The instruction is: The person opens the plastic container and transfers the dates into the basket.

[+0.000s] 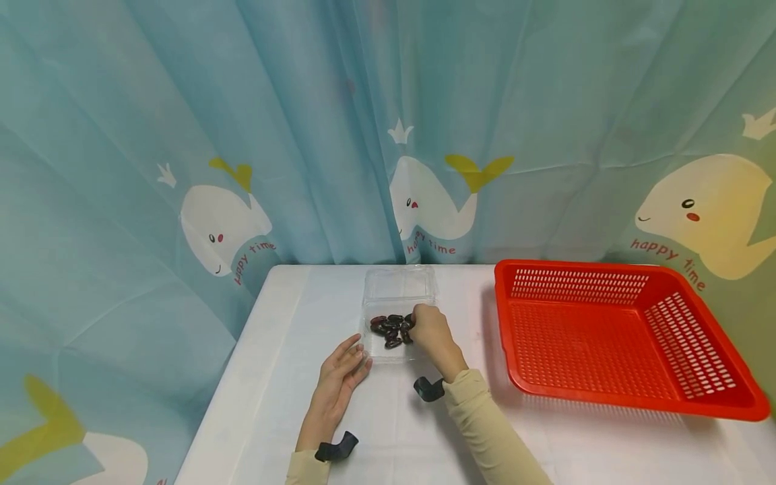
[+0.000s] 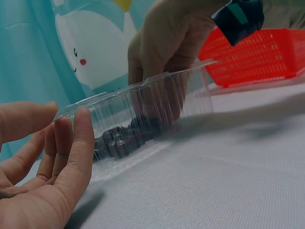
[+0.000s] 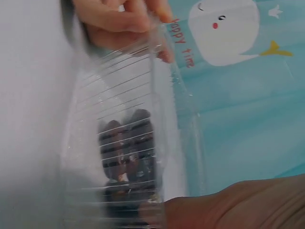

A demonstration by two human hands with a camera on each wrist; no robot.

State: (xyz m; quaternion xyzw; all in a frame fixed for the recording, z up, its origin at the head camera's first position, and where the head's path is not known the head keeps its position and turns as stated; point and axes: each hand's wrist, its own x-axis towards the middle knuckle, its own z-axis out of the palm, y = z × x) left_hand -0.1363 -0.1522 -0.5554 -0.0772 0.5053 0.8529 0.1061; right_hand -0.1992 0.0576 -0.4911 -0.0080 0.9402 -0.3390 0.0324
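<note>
A clear plastic box [image 1: 376, 351] with its lid [image 1: 399, 283] folded back stands on the table. Inside lies a small heap of dark, glossy, oval dates [image 1: 393, 342], some reddish. From the right, my right hand [image 1: 433, 337] reaches into the box with bent fingers pointing down at the dates, its fingertips right on one at the heap's right side. My left hand [image 1: 341, 374] holds the box's near left corner; in the left wrist view its thumb and a finger [image 2: 82, 131] meet the rim from two sides. The right fingertips are partly hidden behind the ribbed wall [image 2: 162, 98].
A large red perforated basket [image 1: 582, 350] stands on the right part of the white table [image 1: 267, 377]. Behind the table's far edge hangs a blue-green curtain [image 1: 315, 135] printed with whales. Each wrist wears a black band [image 1: 337, 447].
</note>
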